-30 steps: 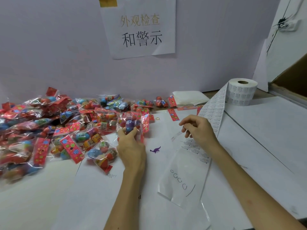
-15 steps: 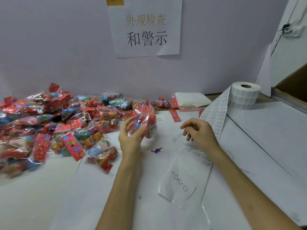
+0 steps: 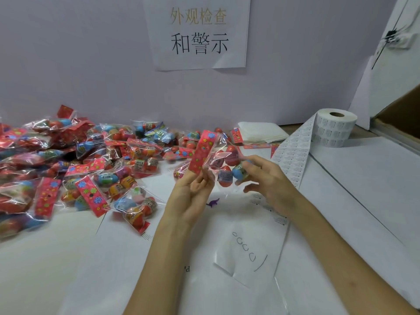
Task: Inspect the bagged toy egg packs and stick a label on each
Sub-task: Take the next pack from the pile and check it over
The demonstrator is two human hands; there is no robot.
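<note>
White table (image 3: 56,269): left hand (image 3: 191,198) and right hand (image 3: 269,185) both pinch one raised egg pack (image 3: 202,153)

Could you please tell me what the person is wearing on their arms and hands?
Nothing that shows: the left hand and the right hand are bare, with no gloves, rings or watch visible. Both forearms are uncovered down to the bottom edge of the picture, so no sleeve is in view.

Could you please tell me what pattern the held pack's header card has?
Red header card with small multicoloured flowers; head view shows it best.
</note>
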